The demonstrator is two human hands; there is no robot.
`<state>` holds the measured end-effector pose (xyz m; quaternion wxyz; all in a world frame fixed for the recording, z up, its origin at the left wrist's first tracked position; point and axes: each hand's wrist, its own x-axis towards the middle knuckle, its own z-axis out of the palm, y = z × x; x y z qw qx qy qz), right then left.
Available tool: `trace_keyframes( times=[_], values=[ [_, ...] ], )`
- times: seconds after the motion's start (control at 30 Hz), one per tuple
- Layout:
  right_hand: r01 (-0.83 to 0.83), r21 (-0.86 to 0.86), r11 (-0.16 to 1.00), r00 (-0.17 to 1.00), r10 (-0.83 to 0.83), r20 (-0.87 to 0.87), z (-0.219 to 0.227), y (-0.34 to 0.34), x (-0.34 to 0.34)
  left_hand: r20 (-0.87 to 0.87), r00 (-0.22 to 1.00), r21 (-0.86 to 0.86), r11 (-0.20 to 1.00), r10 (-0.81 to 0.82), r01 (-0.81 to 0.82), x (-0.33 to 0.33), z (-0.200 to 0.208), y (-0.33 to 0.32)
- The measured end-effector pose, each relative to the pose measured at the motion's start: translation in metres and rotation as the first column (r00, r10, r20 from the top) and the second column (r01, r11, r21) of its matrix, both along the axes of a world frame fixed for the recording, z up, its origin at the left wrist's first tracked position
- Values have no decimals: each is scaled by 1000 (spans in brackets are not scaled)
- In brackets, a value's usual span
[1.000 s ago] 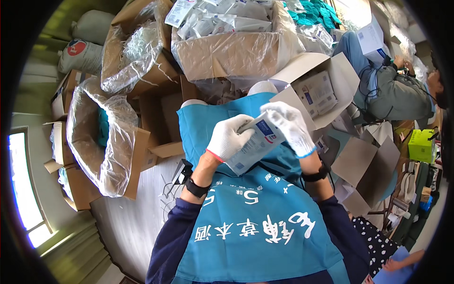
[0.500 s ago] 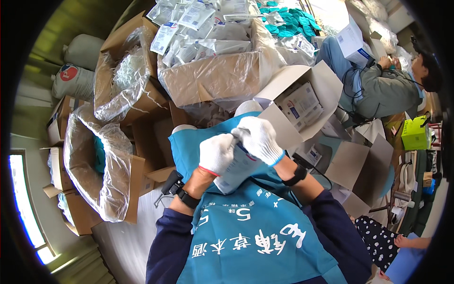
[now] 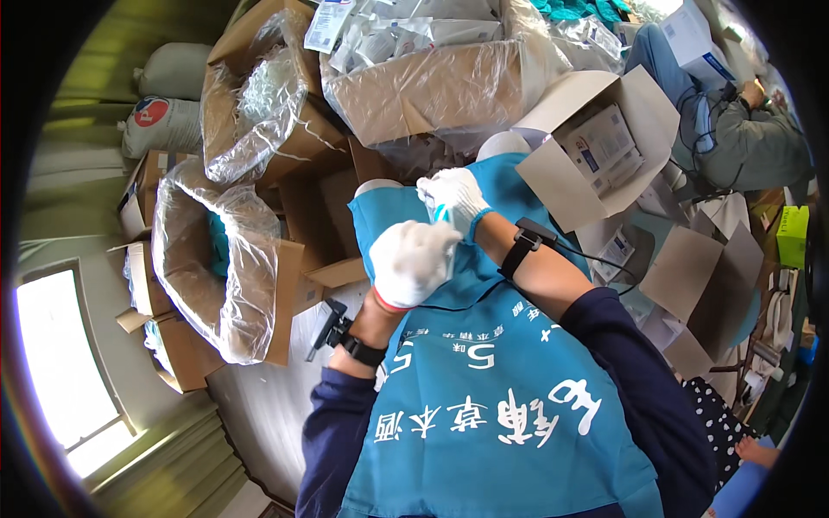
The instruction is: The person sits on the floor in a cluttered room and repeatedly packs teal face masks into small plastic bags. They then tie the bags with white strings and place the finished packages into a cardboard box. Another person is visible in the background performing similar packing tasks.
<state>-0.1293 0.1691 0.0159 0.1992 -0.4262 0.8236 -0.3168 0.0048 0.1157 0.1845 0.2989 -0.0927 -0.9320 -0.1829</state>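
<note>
Both my hands wear white knit gloves and are close together over my teal apron (image 3: 484,406). My right hand (image 3: 453,194), the farther one, is closed on a clear plastic packet (image 3: 443,212) with a bit of teal showing. Most of the packet is hidden between the gloves. Nearer to me, my left hand (image 3: 413,259) is curled beside the packet, slightly smeared, and what its fingers pinch is hidden. To the right of my hands, an open white carton (image 3: 561,188) holds several flat packets (image 3: 600,147) with blue labels.
A large plastic-lined box (image 3: 432,95) of packets stands ahead. Lined boxes (image 3: 263,164) (image 3: 186,293) crowd the left, one with shredded strips, one with teal pieces. An empty-looking carton (image 3: 699,276) lies at right. A seated person (image 3: 751,142) works at far right.
My view has shifted, so the boxes sit farther right and higher. My hands have changed grip: the packet, earlier spread below both gloves, is now mostly covered, with the right hand beyond the left.
</note>
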Motion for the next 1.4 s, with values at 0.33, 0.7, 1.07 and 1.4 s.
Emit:
trace_keyframes(
  times=[0.33, 0.7, 1.07, 1.4],
  values=[
    [589, -113, 800, -94, 206, 974, 73, 41, 14, -8, 752, 472, 665, 659, -578, 30, -21, -4],
    [310, -323, 894, 657, 44, 753, 100, 93, 12, 379, 903, 839, 337, 201, -427, 13, -21, -18],
    [59, -149, 987, 953, -11, 304, 128, 84, 14, 462, 856, 608, 620, 233, -497, 21, -8, -38],
    [-184, -242, 953, 976, 149, -157, 114, 66, -13, 168, 852, 458, 726, 496, -513, 31, -23, -49]
  ],
)
